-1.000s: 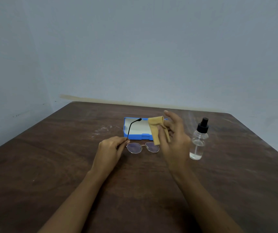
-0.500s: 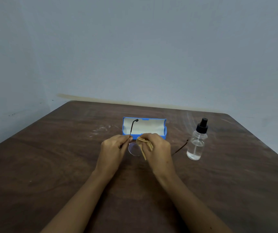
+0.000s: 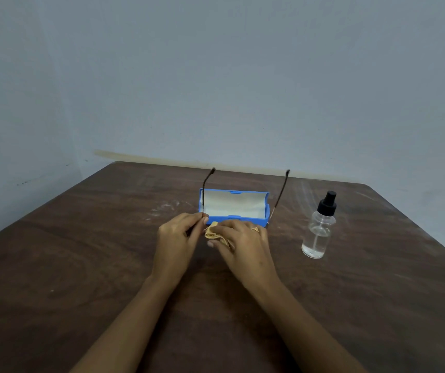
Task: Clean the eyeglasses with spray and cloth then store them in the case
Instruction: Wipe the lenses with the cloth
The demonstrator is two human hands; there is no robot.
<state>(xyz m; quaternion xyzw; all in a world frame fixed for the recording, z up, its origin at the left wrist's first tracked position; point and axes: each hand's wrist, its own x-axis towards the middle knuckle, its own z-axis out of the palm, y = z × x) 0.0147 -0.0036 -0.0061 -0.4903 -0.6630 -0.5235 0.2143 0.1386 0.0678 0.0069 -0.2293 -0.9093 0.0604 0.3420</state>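
Left hand (image 3: 178,234) closed, fingertips pinching the eyeglasses (image 3: 204,195) at the left hinge, low over the table. Right hand (image 3: 242,239) just beside it to the right, curled shut around a folded tan cloth (image 3: 214,232), pressing it where the lenses lie; lenses themselves hidden under cloth and fingers. A ring (image 3: 255,229) on one right finger. Both dark temple arms open and sticking up and away toward the far side, left one rising past the left end of the case, right one rising just right of the case's right end. Blue case (image 3: 233,207) directly beyond the hands, lying open with pale lining showing, lid tipped toward the far wall. Clear spray bottle (image 3: 317,232) with black pump top upright to the right, apart from hand and case, a little liquid at the bottom. Dark brown wooden table (image 3: 81,265) beneath everything, faint whitish smears left of the case. Plain grey-blue wall (image 3: 216,76) at the far edge.
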